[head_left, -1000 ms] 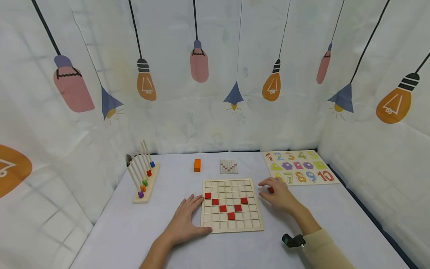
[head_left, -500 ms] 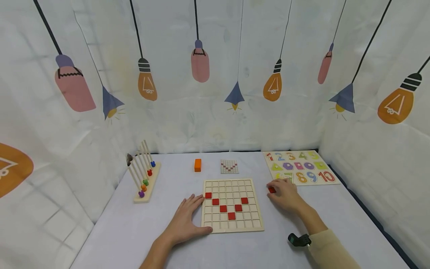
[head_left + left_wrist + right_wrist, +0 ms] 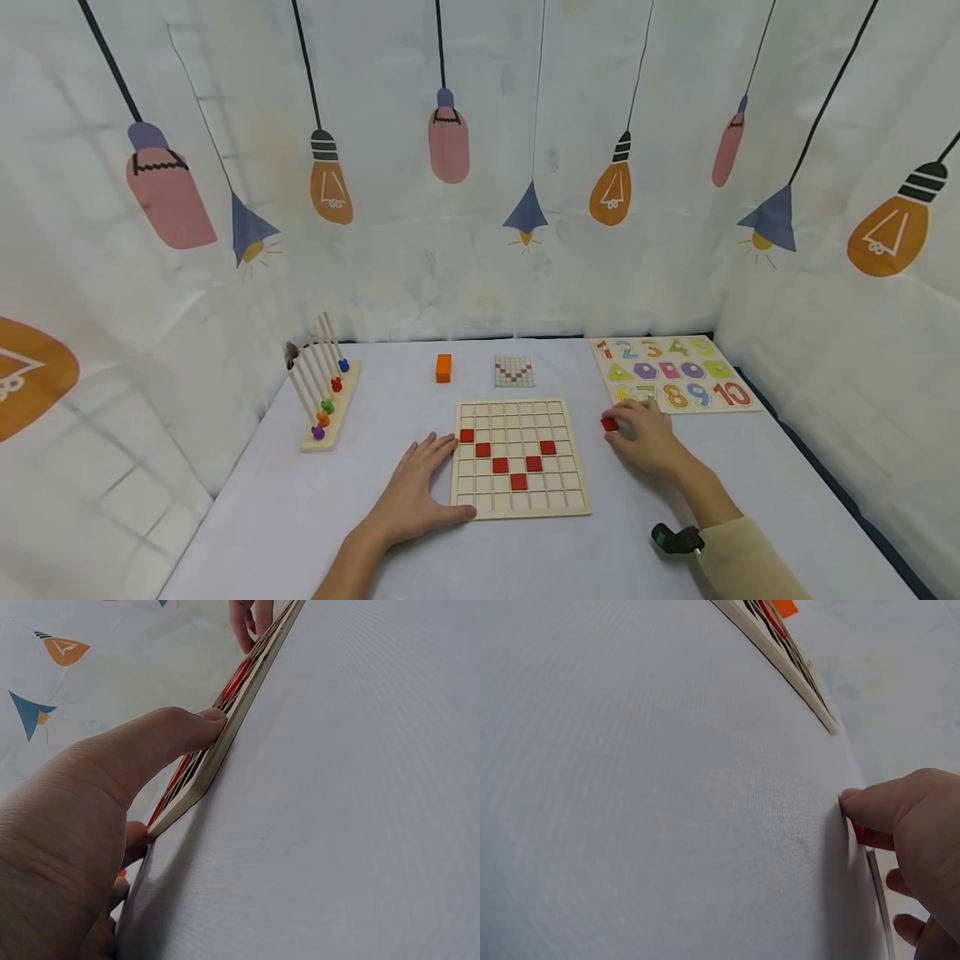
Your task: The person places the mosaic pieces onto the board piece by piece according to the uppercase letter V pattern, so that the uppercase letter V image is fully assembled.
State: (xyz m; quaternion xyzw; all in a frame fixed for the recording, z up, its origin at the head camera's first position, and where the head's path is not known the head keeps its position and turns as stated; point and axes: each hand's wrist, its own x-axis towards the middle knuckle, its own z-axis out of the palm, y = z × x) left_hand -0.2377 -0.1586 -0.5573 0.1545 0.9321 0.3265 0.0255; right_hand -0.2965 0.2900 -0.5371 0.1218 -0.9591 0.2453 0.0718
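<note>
A square wooden grid board [image 3: 522, 503] lies on the white table, with several red square tiles [image 3: 518, 482] in a V shape in its cells. My left hand [image 3: 415, 483] rests at the board's left side, thumb on the near-left corner and the other fingers stretched towards the left edge. In the left wrist view that thumb [image 3: 180, 735] lies across the rim. To the right of the board my right hand [image 3: 645, 435] pinches a loose red tile [image 3: 609, 424] between thumb and forefinger. The right wrist view shows only a sliver of this tile [image 3: 861, 834] behind the thumb.
Behind the board are a small pattern card [image 3: 513, 372] and an orange block [image 3: 443, 368]. A peg stand with coloured beads [image 3: 330, 417] is at the left. A number-and-shape puzzle [image 3: 678, 375] lies at the back right, just beyond my right hand.
My right hand has shifted rightward, and its thumb and forefinger have drawn together on the loose red tile. My left hand and the board stay in place.
</note>
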